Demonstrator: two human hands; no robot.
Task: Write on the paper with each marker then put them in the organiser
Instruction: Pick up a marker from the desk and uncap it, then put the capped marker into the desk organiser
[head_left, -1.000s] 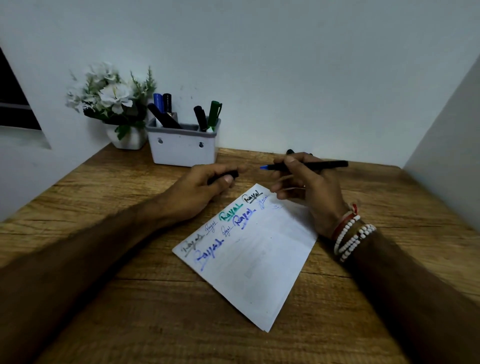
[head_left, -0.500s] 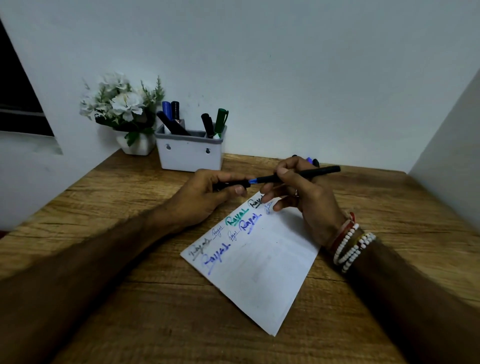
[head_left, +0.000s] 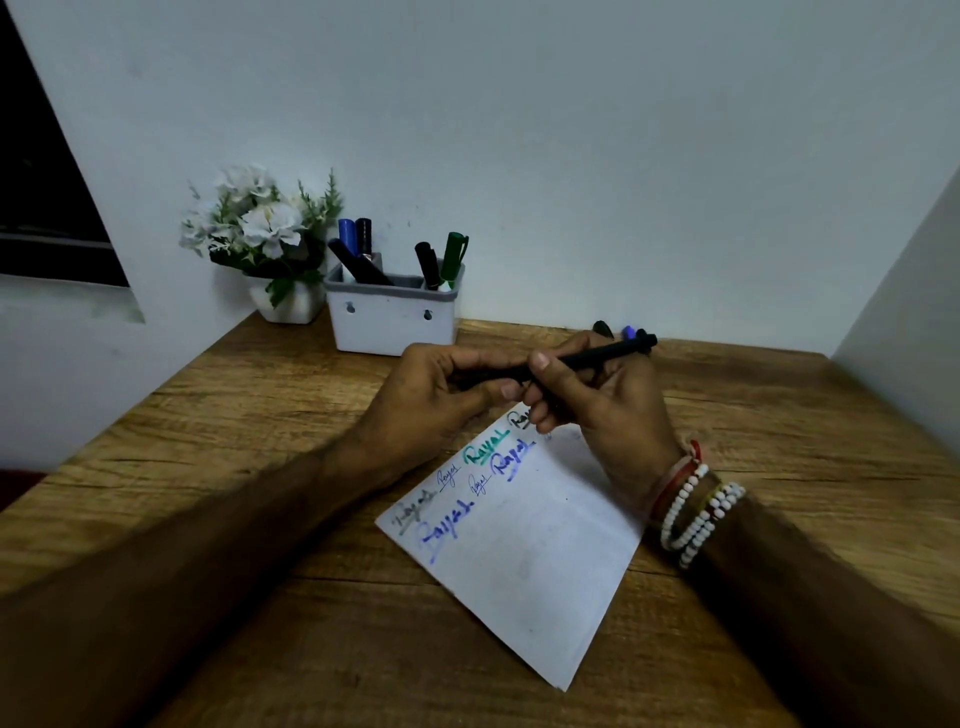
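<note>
- Above the paper's far corner, the left hand (head_left: 441, 395) and right hand (head_left: 608, 410) meet on one black marker (head_left: 608, 351), each with fingers curled round it; its rear end points to two o'clock.
- The marker's front end is buried between the left thumb and fingers, so tip and cap cannot be told apart.
- Half a second ago the blue tip was bare in the gap between the hands and the left hand held a dark cap. Now that gap is closed and no blue shows.
- The right hand covers the last words on the paper (head_left: 530, 561), which lies askew on the wooden desk (head_left: 260, 415).
- Behind the right hand, at one o'clock from the paper, only the ends of spare markers (head_left: 628, 331) peek out; their number is unclear.
- At eleven o'clock, the white organiser (head_left: 389, 325) holds a green marker (head_left: 454, 254), a blue-capped marker (head_left: 346, 234) and dark ones, their lower parts hidden.
- Just left of it is a flower pot (head_left: 291, 306).
</note>
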